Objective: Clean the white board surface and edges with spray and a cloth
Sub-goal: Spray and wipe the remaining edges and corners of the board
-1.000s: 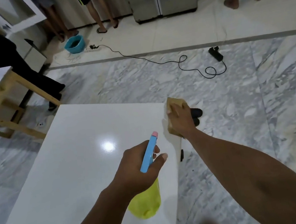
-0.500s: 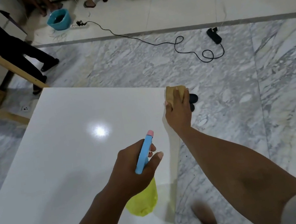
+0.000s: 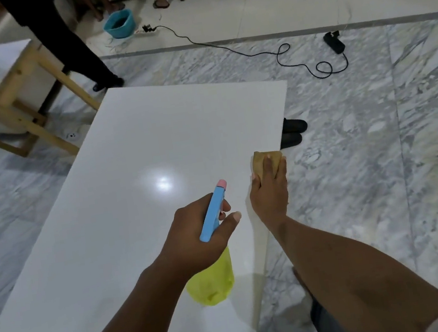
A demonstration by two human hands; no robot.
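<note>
Cloth (image 3: 265,162) sits over the right-hand edge of the white board (image 3: 133,207), just right of frame centre. The right hand (image 3: 269,196) clamps it there, thumb toward the top face and fingers along the outer side — a hold that seems meant to wipe the edge and its rim in one pass. At lower centre the left hand (image 3: 198,235) wraps the spray bottle (image 3: 213,215), blue head pointing up the board and yellow body hanging below the fist — likely kept ready for another squirt. The hands are near each other, not touching. The board fills the frame's left and centre.
</note>
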